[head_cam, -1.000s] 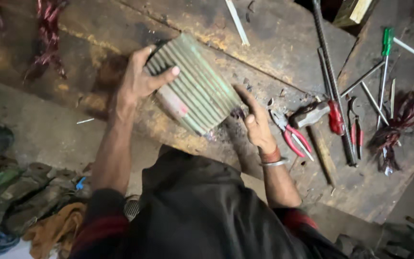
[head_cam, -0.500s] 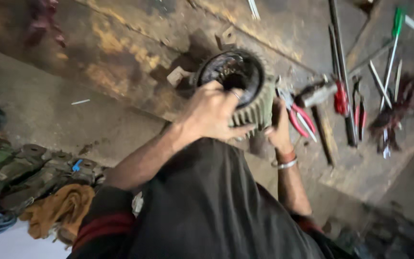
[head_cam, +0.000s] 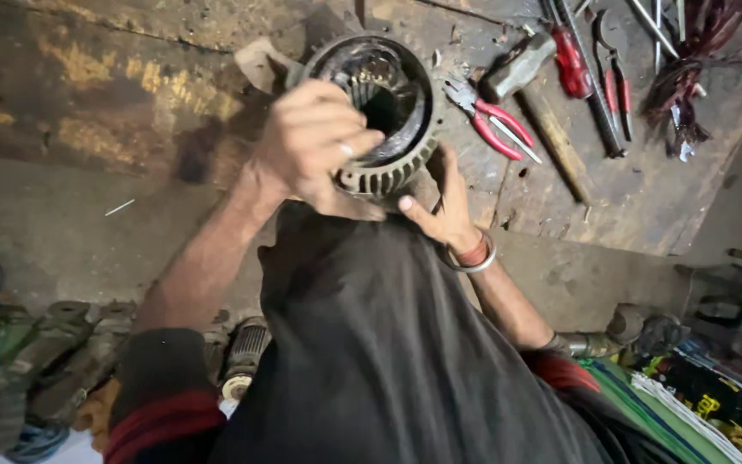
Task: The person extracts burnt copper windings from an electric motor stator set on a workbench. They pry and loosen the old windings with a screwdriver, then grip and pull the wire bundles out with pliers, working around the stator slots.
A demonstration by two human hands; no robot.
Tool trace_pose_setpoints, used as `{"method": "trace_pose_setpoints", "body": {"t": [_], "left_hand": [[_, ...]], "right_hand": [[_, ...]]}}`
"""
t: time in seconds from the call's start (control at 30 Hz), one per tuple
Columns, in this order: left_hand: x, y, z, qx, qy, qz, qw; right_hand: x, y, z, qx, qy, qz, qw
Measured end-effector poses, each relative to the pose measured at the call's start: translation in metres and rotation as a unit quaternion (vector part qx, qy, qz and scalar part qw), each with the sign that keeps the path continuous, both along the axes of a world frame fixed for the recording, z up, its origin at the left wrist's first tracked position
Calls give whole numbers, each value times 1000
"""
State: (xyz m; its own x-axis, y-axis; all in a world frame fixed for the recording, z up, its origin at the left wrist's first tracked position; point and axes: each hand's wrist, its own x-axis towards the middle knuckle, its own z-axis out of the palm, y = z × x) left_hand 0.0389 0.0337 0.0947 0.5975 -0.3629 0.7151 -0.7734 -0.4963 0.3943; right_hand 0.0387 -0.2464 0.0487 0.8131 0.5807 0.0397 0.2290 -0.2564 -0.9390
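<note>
Head view shows two bare hands around a round ribbed metal housing (head_cam: 388, 112), dark and hollow inside, which stands on its end on a worn wooden bench (head_cam: 130, 86). The left hand (head_cam: 315, 142) is closed over the near rim of the housing, fingers curled on the edge and the thumb side pressing on the ribbed outer wall. The right hand (head_cam: 444, 206) is under and beside the lower right part of the housing; the thumb is visible and it touches the ribbed wall, but I cannot tell if the fingers close around it, because the housing hides them. This wrist wears a metal bangle (head_cam: 474, 256).

Just to the right of the grip, near the housing, lie pliers with red handles (head_cam: 491, 120). A little further to the right is a hammer (head_cam: 530, 86) with a wooden handle. Beyond it are a red-handled screwdriver (head_cam: 573, 60) and a second pair of pliers (head_cam: 616, 77). Well apart, at the far right of the bench, lies a bundle of dark reddish wire (head_cam: 689, 77). Below the grip, the dark shirt (head_cam: 388, 361) of the person fills the near part of the view.
</note>
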Motion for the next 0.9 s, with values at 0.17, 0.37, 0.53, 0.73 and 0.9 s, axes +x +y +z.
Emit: {"method": "trace_pose_setpoints", "body": {"t": [0.17,0.37,0.53,0.73,0.9], "left_hand": [[-5,-14,18,-98,185,219,953],[-18,-36,41,9,314,299,901],[-28,-50,62,10,357,318,878],[-28,-59,59,33,324,345,880],[-32,-53,44,-2,287,316,905]], "right_hand": [[25,-13,14,-42,45,15,998],[132,-68,14,-133,-216,-253,934],[196,-84,17,-207,-177,-186,944],[186,-89,16,-231,-310,-139,912],[162,-116,12,-227,-251,-227,913]]}}
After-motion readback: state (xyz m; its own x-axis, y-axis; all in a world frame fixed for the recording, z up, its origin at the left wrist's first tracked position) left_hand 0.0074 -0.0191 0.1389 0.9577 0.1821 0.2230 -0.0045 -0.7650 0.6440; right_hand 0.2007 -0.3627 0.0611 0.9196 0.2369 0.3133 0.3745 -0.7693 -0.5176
